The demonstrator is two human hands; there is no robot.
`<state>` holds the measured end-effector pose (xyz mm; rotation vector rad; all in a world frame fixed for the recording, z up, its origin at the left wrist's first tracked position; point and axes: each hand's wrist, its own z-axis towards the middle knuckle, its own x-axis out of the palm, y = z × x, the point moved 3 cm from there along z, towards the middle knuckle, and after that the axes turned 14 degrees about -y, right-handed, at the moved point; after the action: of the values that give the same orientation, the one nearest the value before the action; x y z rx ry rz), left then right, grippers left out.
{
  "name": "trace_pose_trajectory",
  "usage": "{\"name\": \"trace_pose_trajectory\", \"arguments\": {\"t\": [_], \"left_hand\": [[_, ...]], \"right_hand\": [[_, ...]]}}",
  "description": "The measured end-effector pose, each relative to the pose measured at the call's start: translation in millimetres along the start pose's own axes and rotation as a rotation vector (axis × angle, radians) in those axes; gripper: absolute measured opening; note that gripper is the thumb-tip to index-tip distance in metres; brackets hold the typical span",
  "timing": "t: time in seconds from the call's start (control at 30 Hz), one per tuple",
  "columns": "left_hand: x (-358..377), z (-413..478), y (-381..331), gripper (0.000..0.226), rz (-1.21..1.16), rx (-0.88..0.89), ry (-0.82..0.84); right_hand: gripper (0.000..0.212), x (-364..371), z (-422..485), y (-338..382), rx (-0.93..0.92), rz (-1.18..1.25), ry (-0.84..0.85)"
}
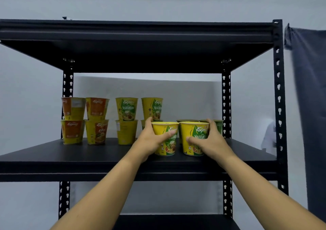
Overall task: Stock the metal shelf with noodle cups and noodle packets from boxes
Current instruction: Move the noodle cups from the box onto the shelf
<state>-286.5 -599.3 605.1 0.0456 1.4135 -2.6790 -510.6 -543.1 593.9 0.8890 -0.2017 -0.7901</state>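
Note:
Two yellow vegetarian noodle cups stand upright side by side on the black metal shelf [105, 155], near its front. My left hand [151, 139] grips the left cup [166, 141], thumb across its front. My right hand [209, 139] grips the right cup [193, 138] from its right side. Behind them, at the back of the shelf, two green-topped cups [187, 121] are partly hidden. Further left stand stacked pairs of yellow vegetarian cups [126, 108] and orange-and-yellow cups [97, 108].
A second shelf board [141, 53] hangs overhead. Perforated black uprights [279, 106] frame the sides. A dark cloth [310, 88] hangs on the wall to the right. A lower shelf [176, 222] shows at the bottom. The shelf's front left part is bare.

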Motion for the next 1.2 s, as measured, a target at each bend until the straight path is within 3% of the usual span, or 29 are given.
{"name": "trace_pose_trajectory", "arguments": {"t": [0.17,0.37,0.53,0.63,0.8,0.97,1.2], "left_hand": [[0,3,10,0.088,-0.018,-0.053,0.064],[1,5,15,0.076,-0.018,-0.077,0.060],[0,4,16,0.073,-0.015,-0.063,0.053],[-1,6,16,0.075,-0.011,-0.058,0.058],[-1,8,19,0.078,-0.013,-0.050,0.055],[-1,8,19,0.077,-0.032,-0.047,0.056],[-2,7,18,0.083,-0.025,-0.032,0.042]], "right_hand": [[0.114,2,3,-7,-0.029,-0.043,0.016],[0.106,4,9,-8,-0.038,-0.008,-0.054],[0.122,4,32,11,-0.119,0.001,-0.205],[0.126,5,60,28,-0.137,0.032,-0.207],[0.093,13,97,48,-0.209,-0.012,-0.202],[0.061,36,124,42,-0.104,-0.172,-0.174],[0.086,52,145,32,-0.064,-0.143,-0.134]]}}
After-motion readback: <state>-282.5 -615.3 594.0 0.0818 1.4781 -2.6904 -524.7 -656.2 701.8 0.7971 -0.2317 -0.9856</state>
